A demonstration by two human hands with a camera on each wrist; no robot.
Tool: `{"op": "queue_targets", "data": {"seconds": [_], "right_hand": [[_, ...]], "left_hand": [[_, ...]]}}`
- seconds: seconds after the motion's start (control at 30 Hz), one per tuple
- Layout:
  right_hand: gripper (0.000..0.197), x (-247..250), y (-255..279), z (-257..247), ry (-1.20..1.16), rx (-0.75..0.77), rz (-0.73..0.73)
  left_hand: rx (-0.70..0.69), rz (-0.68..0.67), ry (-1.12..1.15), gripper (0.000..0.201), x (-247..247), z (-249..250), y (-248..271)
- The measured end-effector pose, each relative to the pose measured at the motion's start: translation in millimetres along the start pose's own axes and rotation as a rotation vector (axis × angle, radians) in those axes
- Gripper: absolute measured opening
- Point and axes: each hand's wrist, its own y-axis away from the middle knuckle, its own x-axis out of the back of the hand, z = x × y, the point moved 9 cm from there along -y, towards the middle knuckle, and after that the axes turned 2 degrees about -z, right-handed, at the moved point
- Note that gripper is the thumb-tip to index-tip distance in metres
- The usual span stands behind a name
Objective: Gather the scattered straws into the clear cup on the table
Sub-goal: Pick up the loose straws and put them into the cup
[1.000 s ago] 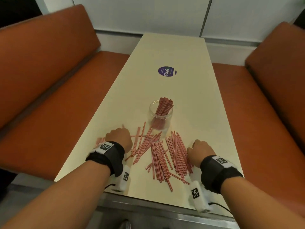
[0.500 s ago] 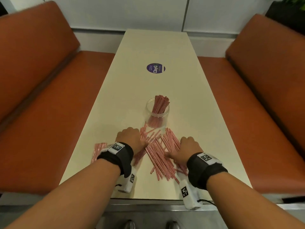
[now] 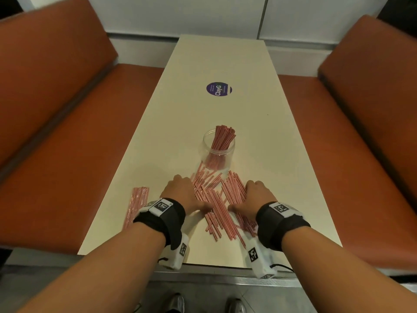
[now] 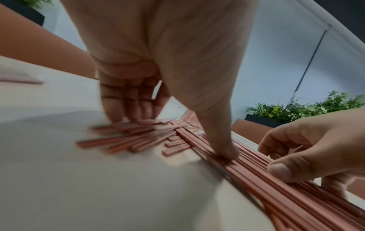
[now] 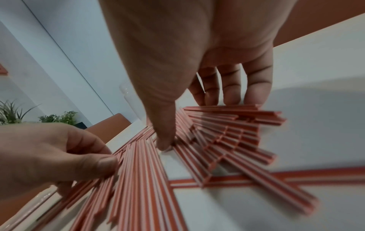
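Note:
A clear cup (image 3: 218,152) stands mid-table with a bunch of red-and-white straws upright in it. Just in front of it lies a pile of loose straws (image 3: 216,199). My left hand (image 3: 183,192) presses on the pile's left side and my right hand (image 3: 257,195) on its right side, knuckles up. In the left wrist view the fingertips (image 4: 130,113) and thumb (image 4: 224,148) bear down on the straws (image 4: 138,140). The right wrist view shows the same: fingertips (image 5: 233,96) and thumb (image 5: 165,140) on the straws (image 5: 227,132). Neither hand lifts any straw.
A separate flat bundle of straws (image 3: 136,205) lies near the table's left edge. A round purple sticker (image 3: 218,89) marks the cream table (image 3: 221,59) farther back. Orange benches (image 3: 67,136) (image 3: 361,136) flank both long sides. The near edge is under my wrists.
Both hands have slid inward toward each other, pushing the spread straws into a tighter pile before the cup. The left bundle, once hidden by my left hand, now shows.

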Motion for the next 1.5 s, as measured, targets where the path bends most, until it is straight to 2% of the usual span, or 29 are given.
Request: {"op": "queue_targets", "data": {"seconds": [0.1,0.17,0.27,0.4,0.53,0.63,0.87,1.1,1.2,1.27,1.4,1.5], "right_hand": [[0.065,1,-1,-1,0.005,0.029,0.0],[0.058,2,0,1,0.005,0.034,0.004],[0.059,1,1,0,0.018,0.038,0.005],[0.045,5,0,-5,0.04,0.051,0.01],[0.041,7,0,-8,0.076,0.055,0.01],[0.03,8,-1,-8,0.082,0.039,0.015],[0.029,9,-1,-3,0.078,0.001,-0.021],[0.024,13,-4,3,0.061,-0.062,-0.073],[0.023,20,-5,3,0.057,-0.072,-0.058],[0.026,25,-5,4,0.024,-0.087,-0.034],[0.03,33,-6,1,-0.065,-0.086,0.002],[0.03,39,-6,-4,-0.143,-0.07,0.033]], "left_hand": [[-0.025,0.04,-0.009,0.063,1,0,3],[0.019,0.068,-0.022,0.066,2,-6,8],[0.051,0.053,-0.062,0.069,-3,-7,17],[0.018,0.072,-0.043,0.034,2,1,12],[0.002,0.05,-0.076,0.034,7,6,8],[0.004,0.024,-0.093,0.017,9,8,0],[-0.03,0.019,-0.146,0.019,9,13,-6],[-0.027,-0.057,-0.13,0.024,11,9,-4],[-0.018,-0.078,-0.056,0.025,16,5,-1],[-0.012,-0.059,0.078,0.023,21,-1,-1],[-0.006,-0.025,0.333,0.008,23,-15,1],[0.004,-0.04,0.678,0.012,15,-20,-4]]}}
